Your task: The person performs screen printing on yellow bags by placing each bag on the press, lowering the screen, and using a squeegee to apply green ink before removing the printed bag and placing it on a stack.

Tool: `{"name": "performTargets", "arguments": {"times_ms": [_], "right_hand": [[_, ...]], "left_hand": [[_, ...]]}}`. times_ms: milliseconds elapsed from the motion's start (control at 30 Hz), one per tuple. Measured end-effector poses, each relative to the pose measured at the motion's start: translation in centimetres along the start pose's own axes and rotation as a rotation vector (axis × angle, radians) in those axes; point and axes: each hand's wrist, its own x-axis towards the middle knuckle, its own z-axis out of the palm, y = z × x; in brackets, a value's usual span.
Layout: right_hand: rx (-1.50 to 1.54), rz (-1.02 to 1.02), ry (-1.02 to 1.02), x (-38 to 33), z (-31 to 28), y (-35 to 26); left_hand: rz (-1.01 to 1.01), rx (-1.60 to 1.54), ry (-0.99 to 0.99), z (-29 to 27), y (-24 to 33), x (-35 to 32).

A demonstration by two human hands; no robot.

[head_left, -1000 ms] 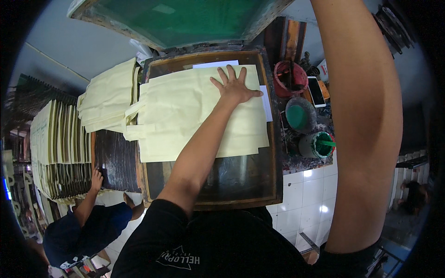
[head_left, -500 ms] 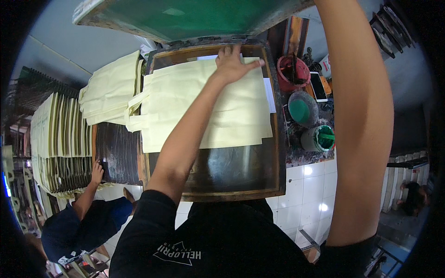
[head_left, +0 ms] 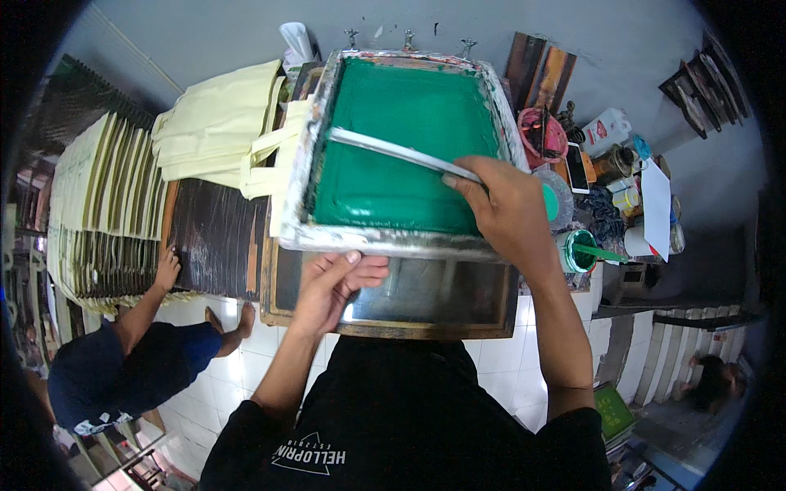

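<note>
Printing screen [head_left: 393, 147], coated green inside its pale frame, is shown lowered over the dark wooden base [head_left: 426, 311] on the tabletop, with cream bag handles protruding at its left edge. Its near frame rail is gripped by the left hand [head_left: 332, 282], fingers curled beneath. The squeegee [head_left: 401, 151] is clasped by the right hand [head_left: 499, 200], fingers wrapped around its end.

Screen-printing frame [head_left: 393, 239]: metal-looking rim, showing dull grey and rough with dried ink smears. Mesh [head_left: 393, 155] inside is looking matt green and smooth. Squeegee [head_left: 401, 151] blade is showing a pale, slightly glossy edge. Printing board [head_left: 434, 295] under it is gleaming dark and glossy within a worn wooden border. Tote bags [head_left: 217, 123] are appearing as matt cream cloth.
</note>
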Motion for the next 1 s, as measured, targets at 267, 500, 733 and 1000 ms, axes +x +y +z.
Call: {"name": "performTargets", "arguments": {"times_ms": [267,500,733,1000], "right_hand": [[-0.12,-0.239,-0.048,-4.8,6.7,3.4],[-0.354,-0.112,-0.251,-5.9,9.2,3.5],[-0.388,0.002,-0.162,-3.2,7.9,3.8],[-0.375,-0.023,-0.067,-4.4,10.0,4.7]], "left_hand": [[-0.248,-0.14,0.236,-2.3,-5.3,0.3],[-0.29,-0.056,0.233,-2.8,-5.0,0.4],[-0.299,-0.029,0.177,-2.7,-5.5,1.2],[-0.205,0.014,0.104,-4.4,-6.1,1.1]]}}
